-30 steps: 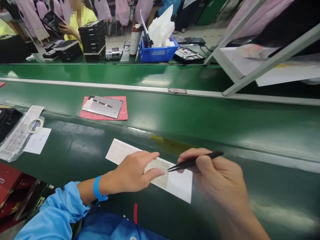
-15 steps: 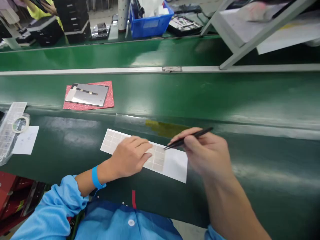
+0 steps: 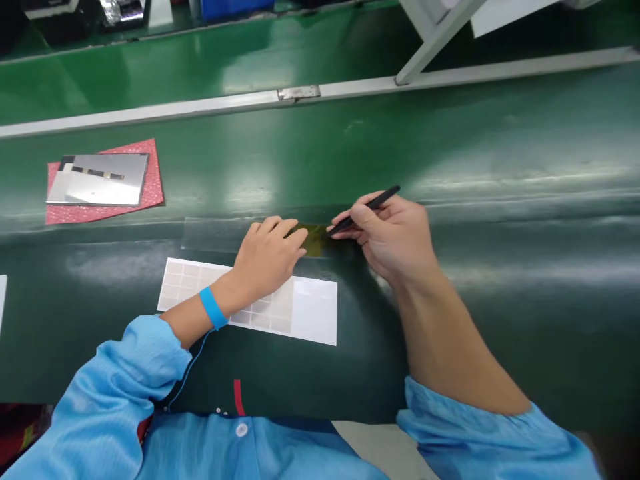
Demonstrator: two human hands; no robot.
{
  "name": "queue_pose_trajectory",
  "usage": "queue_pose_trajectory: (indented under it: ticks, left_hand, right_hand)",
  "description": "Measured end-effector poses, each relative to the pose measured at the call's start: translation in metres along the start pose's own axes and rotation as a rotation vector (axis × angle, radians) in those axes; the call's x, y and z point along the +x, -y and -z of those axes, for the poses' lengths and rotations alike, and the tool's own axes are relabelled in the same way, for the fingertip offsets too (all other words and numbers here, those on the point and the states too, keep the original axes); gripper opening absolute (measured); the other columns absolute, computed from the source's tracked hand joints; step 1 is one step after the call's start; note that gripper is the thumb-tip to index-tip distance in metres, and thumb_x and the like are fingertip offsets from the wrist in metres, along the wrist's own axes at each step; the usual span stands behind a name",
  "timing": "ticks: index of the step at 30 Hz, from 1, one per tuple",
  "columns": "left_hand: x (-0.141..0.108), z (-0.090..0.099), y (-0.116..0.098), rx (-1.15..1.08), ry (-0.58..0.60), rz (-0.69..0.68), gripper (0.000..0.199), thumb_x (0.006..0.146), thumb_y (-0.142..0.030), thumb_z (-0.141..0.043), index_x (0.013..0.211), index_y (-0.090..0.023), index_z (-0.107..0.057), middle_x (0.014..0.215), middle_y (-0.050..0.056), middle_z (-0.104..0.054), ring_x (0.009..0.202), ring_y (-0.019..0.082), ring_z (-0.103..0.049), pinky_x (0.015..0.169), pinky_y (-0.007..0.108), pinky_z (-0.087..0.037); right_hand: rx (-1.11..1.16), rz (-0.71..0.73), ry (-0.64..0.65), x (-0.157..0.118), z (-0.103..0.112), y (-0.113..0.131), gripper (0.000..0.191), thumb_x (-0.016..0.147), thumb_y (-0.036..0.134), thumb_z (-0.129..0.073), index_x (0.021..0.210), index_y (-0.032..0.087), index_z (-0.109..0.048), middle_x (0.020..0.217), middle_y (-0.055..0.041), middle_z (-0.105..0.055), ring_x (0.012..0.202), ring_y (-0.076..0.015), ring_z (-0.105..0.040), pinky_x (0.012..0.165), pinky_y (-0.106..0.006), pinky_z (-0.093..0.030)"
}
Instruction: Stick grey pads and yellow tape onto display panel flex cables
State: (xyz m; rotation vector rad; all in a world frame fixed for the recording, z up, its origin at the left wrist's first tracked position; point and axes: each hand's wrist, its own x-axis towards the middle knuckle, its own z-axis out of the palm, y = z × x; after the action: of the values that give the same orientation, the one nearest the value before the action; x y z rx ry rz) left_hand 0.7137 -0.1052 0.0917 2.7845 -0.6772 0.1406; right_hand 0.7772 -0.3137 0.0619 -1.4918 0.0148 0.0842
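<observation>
My right hand (image 3: 393, 233) grips black tweezers (image 3: 367, 210), whose tips point left over the amber tape (image 3: 314, 241) on the green table. My left hand (image 3: 265, 260) reaches across the sticker sheet, palm down with fingers apart, its fingertips at the left part of the amber tape. Whether they press on it I cannot tell. The white sticker sheet (image 3: 315, 310) bears rows of pale rectangles on its left part and is blank at its right end. My left hand and wrist cover its middle. A clear film strip (image 3: 215, 233) runs left from under my left hand.
At the left, a flat silver display panel (image 3: 100, 187) lies on a pink bubble sheet (image 3: 156, 183). A white rail (image 3: 215, 103) crosses behind, with a slanted frame leg (image 3: 433, 47) at the back right. A small red strip (image 3: 239, 397) lies by the front edge.
Both hands have moved off the sticker sheet's surface, away from me to the amber tape. The tweezers stay in my right hand. The view has tilted down and turned right.
</observation>
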Motion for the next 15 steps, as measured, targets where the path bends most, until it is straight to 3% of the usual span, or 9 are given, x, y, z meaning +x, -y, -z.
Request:
queue_pose_trajectory:
  ticks: [4, 15]
  left_hand:
    - [0.007, -0.015, 0.005, -0.034, 0.000, -0.002, 0.026, 0.104, -0.033, -0.062, 0.126, -0.020, -0.067, 0.141, 0.007, -0.064, 0.128, 0.027, -0.053, 0.095, 0.041, -0.042]
    - [0.006, -0.009, 0.004, -0.098, -0.002, 0.024, 0.026, 0.103, -0.032, -0.064, 0.126, -0.021, -0.070, 0.141, 0.007, -0.064, 0.128, 0.027, -0.053, 0.095, 0.043, -0.043]
  right_hand:
    - [-0.053, 0.027, 0.041, -0.011, 0.006, 0.002, 0.052, 0.073, 0.057, -0.092, 0.090, 0.020, -0.059, 0.079, -0.0045, -0.072, 0.067, -0.0198, -0.072, 0.058, -0.028, -0.064]
    - [-0.171, 0.066, -0.038, -0.019, 0.003, 0.013, 0.045, 0.079, 0.054, -0.090, 0.087, 0.022, -0.061, 0.079, -0.0055, -0.072, 0.069, -0.0219, -0.073, 0.057, -0.029, -0.064]
